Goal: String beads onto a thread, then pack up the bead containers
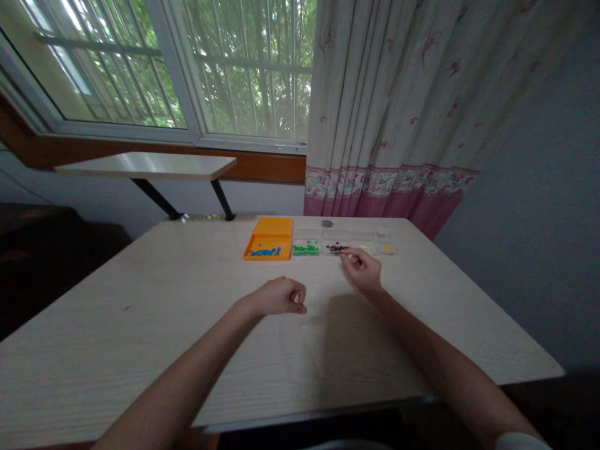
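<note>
My left hand is closed in a pinch above the middle of the table. A tiny dark bluish spot shows at its fingertips, too small to name. My right hand reaches farther forward, thumb and forefinger pinched at the front edge of a clear box holding dark brown bead-like pieces. Whether anything is between those fingers cannot be seen. Left of it stands a clear box of green pieces. An open orange box holds blue pieces. Yellow pieces lie in a clear box to the right.
A small grey disc lies behind the boxes on the pale wooden table. At the back left, a raised shelf stands on dark legs. A patterned curtain hangs behind the table, beside a barred window.
</note>
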A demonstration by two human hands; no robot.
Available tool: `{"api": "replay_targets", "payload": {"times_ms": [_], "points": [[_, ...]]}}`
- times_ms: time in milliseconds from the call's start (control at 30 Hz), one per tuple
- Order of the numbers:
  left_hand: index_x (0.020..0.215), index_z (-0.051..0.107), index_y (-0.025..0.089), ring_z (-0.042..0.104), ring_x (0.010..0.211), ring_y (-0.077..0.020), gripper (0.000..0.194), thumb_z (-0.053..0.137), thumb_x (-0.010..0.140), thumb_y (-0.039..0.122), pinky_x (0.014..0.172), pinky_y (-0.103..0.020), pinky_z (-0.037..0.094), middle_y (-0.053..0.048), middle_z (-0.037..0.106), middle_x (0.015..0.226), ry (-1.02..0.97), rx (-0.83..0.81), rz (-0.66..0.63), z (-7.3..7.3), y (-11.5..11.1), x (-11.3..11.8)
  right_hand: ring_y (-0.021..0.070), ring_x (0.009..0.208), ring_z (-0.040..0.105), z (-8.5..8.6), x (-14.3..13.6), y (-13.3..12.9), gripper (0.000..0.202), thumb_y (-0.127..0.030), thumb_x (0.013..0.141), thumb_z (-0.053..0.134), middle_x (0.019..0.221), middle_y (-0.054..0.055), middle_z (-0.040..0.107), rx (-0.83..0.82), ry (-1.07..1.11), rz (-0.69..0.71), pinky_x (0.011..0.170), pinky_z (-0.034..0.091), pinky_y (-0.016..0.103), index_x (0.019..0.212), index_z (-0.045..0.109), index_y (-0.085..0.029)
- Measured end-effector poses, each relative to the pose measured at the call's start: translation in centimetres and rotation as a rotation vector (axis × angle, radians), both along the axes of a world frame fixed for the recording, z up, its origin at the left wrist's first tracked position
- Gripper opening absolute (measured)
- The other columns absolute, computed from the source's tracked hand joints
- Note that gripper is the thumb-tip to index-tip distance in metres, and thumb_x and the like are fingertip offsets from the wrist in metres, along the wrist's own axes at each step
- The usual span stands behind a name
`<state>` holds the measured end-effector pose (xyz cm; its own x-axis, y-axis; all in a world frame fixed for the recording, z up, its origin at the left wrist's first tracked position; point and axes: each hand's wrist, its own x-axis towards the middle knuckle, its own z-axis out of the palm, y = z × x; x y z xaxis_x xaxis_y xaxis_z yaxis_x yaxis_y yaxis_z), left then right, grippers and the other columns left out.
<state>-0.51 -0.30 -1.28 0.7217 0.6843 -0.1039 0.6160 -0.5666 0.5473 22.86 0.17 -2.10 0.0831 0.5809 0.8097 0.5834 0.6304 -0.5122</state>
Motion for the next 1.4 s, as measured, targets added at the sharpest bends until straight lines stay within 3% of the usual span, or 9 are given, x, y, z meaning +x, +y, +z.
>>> {"api": "replay_targets", "payload": {"times_ms": [167, 300, 567, 733, 833, 933, 1100, 1400], "points": [[0.072, 0.060, 0.018, 0.044, 0.053, -0.0088, 0.028, 0.060, 0.069, 0.046, 0.050, -0.019, 0.028, 0.005, 0.049, 0.058, -0.026, -0.010, -0.010, -0.2, 0.1, 0.1, 0.0074, 0.043, 0.039, 0.0, 0.4, 0.2, 0.018, -0.032, 0.078, 0.056, 0.048, -0.004, 0.045, -0.038, 0.000, -0.009, 0.046, 0.035, 0.018, 0.079, 0.065, -0.017], [0.073, 0.060, 0.018, 0.044, 0.054, -0.0086, 0.030, 0.059, 0.070, 0.047, 0.050, -0.018, 0.027, 0.005, 0.048, 0.057, -0.046, 0.000, -0.018, -0.4, 0.2, 0.2, 0.0075, 0.043, 0.039, -0.5, 1.1, 1.1, 0.023, -0.036, 0.079, 0.053, 0.049, -0.005, 0.044, -0.171, -0.062, -0.023, 0.046, 0.034, 0.018, 0.082, 0.065, -0.017], [0.073, 0.062, 0.016, 0.044, 0.054, -0.0084, 0.031, 0.058, 0.071, 0.047, 0.050, -0.018, 0.027, 0.004, 0.049, 0.057, -0.135, -0.021, -0.021, 0.0, 0.1, 0.3, 0.0107, 0.045, 0.045, -2.0, 3.0, 4.1, 0.026, -0.039, 0.077, 0.051, 0.047, -0.004, 0.048, -0.344, -0.175, -0.287, 0.047, 0.030, 0.019, 0.081, 0.066, -0.019], [0.073, 0.063, 0.014, 0.040, 0.051, -0.0080, 0.029, 0.051, 0.078, 0.039, 0.048, -0.018, 0.026, 0.002, 0.049, 0.054, -0.265, -0.055, 0.055, 0.1, 0.1, 0.4, 0.0113, 0.043, 0.045, -2.0, 3.6, 4.5, 0.024, -0.036, 0.077, 0.051, 0.045, -0.004, 0.049, -0.358, -0.202, -0.331, 0.045, 0.027, 0.020, 0.085, 0.068, -0.020], [0.075, 0.063, 0.012, 0.034, 0.047, -0.0070, 0.030, 0.052, 0.077, 0.040, 0.045, -0.018, 0.023, 0.004, 0.043, 0.051, -0.378, -0.063, 0.203, -0.6, 0.4, 0.7, 0.0105, 0.043, 0.044, -1.8, 2.9, 3.6, 0.023, -0.034, 0.079, 0.050, 0.047, -0.004, 0.049, -0.341, -0.205, -0.258, 0.045, 0.028, 0.020, 0.085, 0.067, -0.020], [0.075, 0.063, 0.010, 0.035, 0.048, -0.0071, 0.034, 0.052, 0.076, 0.043, 0.044, -0.018, 0.023, 0.003, 0.045, 0.052, -0.499, -0.096, 0.334, -1.4, 0.9, 1.0, 0.0092, 0.043, 0.043, -1.7, 1.1, 1.8, 0.023, -0.033, 0.080, 0.049, 0.047, -0.004, 0.048, -0.326, -0.255, -0.075, 0.046, 0.031, 0.018, 0.087, 0.066, -0.019], [0.075, 0.062, 0.010, 0.041, 0.052, -0.0081, 0.035, 0.053, 0.074, 0.044, 0.047, -0.019, 0.029, 0.001, 0.053, 0.058, -0.646, -0.147, 0.359, -2.4, 1.4, 1.3, 0.0076, 0.044, 0.045, -2.0, -2.8, -1.0, 0.021, -0.031, 0.079, 0.053, 0.049, -0.005, 0.052, -0.321, -0.384, 0.195, 0.049, 0.034, 0.017, 0.093, 0.066, -0.022], [0.075, 0.065, 0.009, 0.043, 0.053, -0.0090, 0.032, 0.056, 0.072, 0.040, 0.050, -0.020, 0.032, -0.001, 0.057, 0.060, -0.674, -0.198, 0.329, -2.2, 0.9, 1.9, 0.0084, 0.045, 0.047, -2.4, -3.5, -1.6, 0.013, -0.030, 0.076, 0.057, 0.049, -0.004, 0.053, -0.180, -0.394, 0.181, 0.053, 0.036, 0.018, 0.079, 0.066, -0.022]]}}
